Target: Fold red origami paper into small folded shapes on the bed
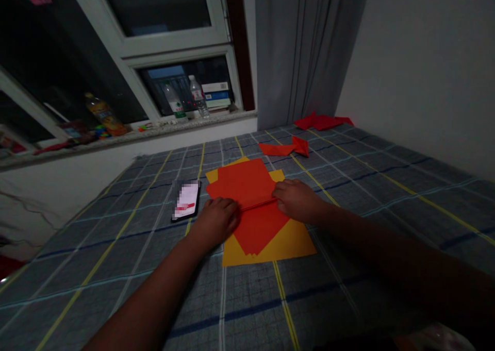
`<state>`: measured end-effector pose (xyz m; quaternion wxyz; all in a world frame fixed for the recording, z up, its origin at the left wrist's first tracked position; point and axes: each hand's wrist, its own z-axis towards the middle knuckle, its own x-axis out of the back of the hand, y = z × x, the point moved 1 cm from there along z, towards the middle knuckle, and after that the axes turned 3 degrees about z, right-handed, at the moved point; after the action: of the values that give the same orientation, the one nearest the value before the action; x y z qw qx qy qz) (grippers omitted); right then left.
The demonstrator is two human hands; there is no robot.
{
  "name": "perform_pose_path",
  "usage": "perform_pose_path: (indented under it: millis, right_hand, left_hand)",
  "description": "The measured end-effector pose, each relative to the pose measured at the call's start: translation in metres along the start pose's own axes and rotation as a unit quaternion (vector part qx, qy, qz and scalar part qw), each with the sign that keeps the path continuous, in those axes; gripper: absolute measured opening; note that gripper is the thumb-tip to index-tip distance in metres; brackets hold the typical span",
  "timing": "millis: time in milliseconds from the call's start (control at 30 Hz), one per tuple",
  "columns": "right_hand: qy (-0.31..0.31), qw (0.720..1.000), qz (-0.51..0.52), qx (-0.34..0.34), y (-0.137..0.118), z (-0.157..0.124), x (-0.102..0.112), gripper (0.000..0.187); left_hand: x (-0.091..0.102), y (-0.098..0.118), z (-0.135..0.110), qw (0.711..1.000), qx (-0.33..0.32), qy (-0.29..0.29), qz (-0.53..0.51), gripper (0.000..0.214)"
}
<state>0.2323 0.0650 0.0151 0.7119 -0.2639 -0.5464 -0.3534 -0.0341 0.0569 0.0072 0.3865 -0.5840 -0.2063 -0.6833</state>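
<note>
Head view:

1. Red paper stack (242, 183) lies directly under & ahead of both hands, on yellow sheet (276, 245). Raised fold ridge (257, 204) runs roughly L-R betw. the hands, slightly rising twd R; that's its long axis.
2. L hand (214, 222): palm down, fingers loosely curled, tips on stack at ridge's L end. Not wide open; can't tell if pinching.
3. R hand (297, 201): same pose, fingertips at ridge's R end, about equally near. Pinch also unclear.
4. Phone (185, 200) lies just left of L hand, screen blurred.
5. Folded red paper piece (284, 148) lies ahead of R hand; red paper scrap (320, 121) further ahead, by curtain (305, 47).
6. All on plaid bedsheet (116, 268).
</note>
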Motion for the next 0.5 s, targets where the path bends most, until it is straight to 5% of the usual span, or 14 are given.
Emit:
perform_pose_path:
  millis: [133, 333, 500]
  right_hand:
    - [0.073, 0.997, 0.03, 0.013, -0.016, -0.001, 0.0, 0.016]
    - [0.221, 0.963, 0.099, 0.119, -0.052, -0.012, 0.007, 0.028]
    - [0.237, 0.944, 0.169, 0.157, -0.055, -0.02, 0.014, 0.036]
  left_hand:
    - [0.006, 0.022, 0.002, 0.999, -0.001, 0.052, 0.017, 0.035]
    - [0.018, 0.041, -0.001, 0.992, 0.011, 0.117, 0.042, 0.031]
    - [0.018, 0.032, -0.005, 0.975, -0.029, 0.218, -0.023, 0.027]
